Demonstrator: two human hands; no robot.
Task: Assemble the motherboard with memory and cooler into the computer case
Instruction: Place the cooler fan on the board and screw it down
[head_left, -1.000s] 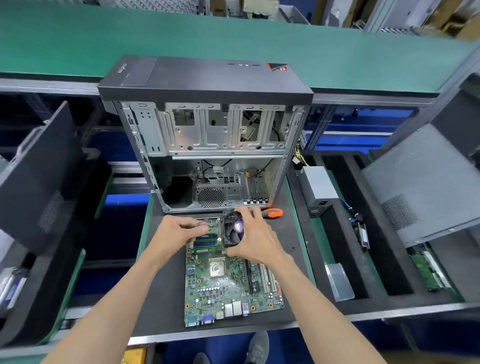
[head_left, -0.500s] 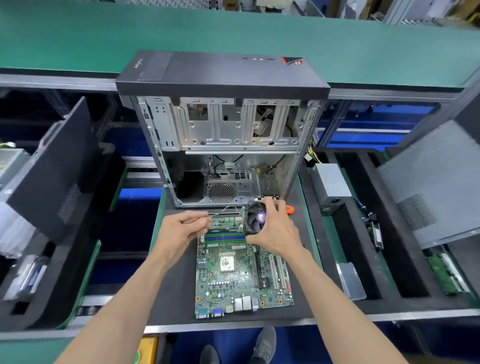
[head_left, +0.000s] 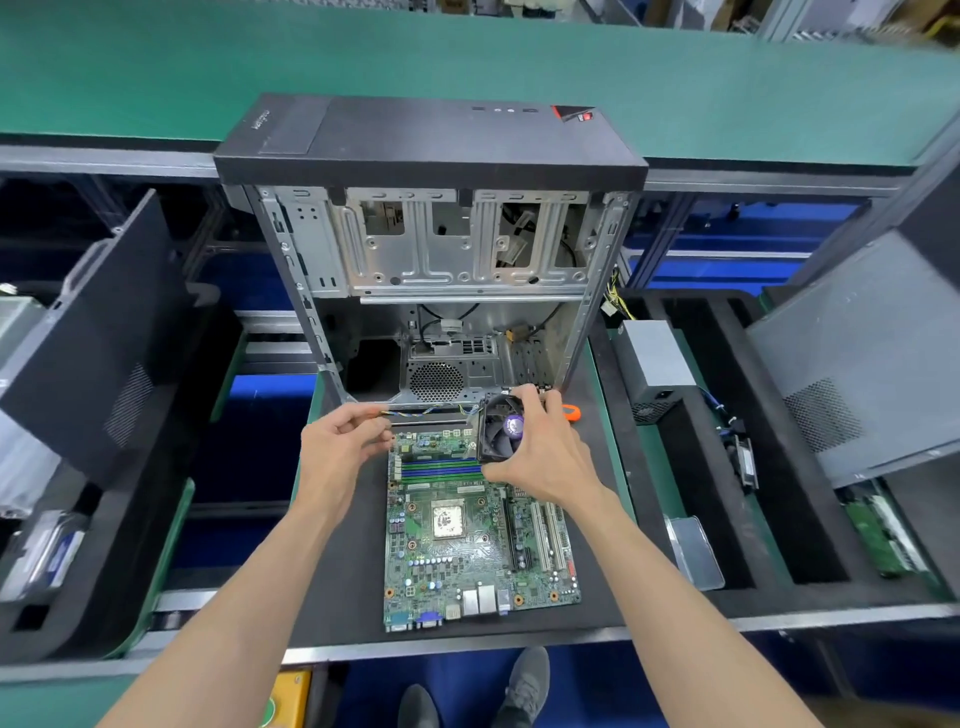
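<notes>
Since half a second ago: cooler (head_left: 503, 428) raised slightly, its cable (head_left: 426, 410) drawn out leftward. Right hand (head_left: 545, 457), grip closed round cooler above far edge of motherboard (head_left: 475, 530). Left hand (head_left: 340, 441), grip pinching cable end. Motherboard flat on black counter (head_left: 343, 571), just in front of open computer case (head_left: 431, 249). Orange-handled screwdriver (head_left: 570, 413) partly hidden behind right hand.

Computer case (head_left: 431, 244) — bare dull-grey sheet metal inside, matt black plastic front panel. Motherboard (head_left: 467, 540) — glossy green board. Desk (head_left: 343, 571) mat — matt black, smooth.
</notes>
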